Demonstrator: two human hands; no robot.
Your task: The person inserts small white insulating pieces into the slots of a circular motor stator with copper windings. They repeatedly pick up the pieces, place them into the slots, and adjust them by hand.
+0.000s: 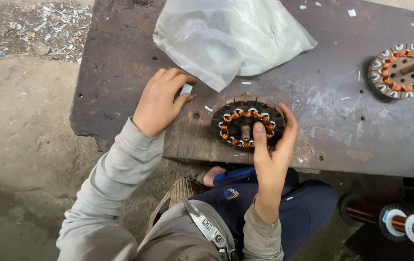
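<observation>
Holding stator (248, 121) at desk (332, 121) front edge: right hand (271, 150) closed around rim, thumb on windings. Left hand (161, 99) pinched white slip (186, 89) beside bag (226, 36). Step seemed slot insulating; slip needed careful seating.

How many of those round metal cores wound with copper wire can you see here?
2. One stator core lies at the workbench's near edge, in the right hand's grip. The other stator core lies at the far right. The plastic bag may hide more.
</observation>
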